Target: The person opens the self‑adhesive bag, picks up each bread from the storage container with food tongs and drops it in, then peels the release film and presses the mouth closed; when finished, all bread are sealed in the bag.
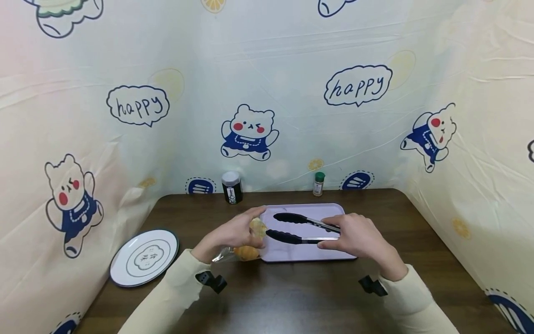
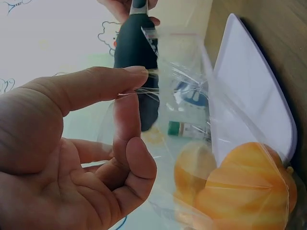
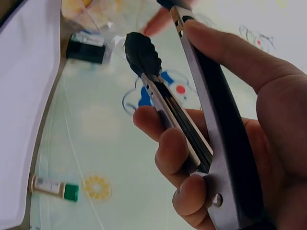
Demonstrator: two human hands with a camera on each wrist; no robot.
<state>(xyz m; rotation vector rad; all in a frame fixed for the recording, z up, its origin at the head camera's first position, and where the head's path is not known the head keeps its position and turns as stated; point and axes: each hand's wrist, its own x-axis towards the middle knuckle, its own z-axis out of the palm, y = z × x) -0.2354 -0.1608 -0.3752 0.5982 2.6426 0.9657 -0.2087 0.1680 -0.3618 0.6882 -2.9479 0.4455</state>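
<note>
Left wrist view: left hand in pinch grip, unclear in head view, on transparent bag, right hand round tongs.

"Happy", twice over

On the cloth, the left bubble and the right bubble each read "happy" in lowercase script. The jar and the bottle bear print too small to read; the plate has a central sign that cannot be made out.
</note>
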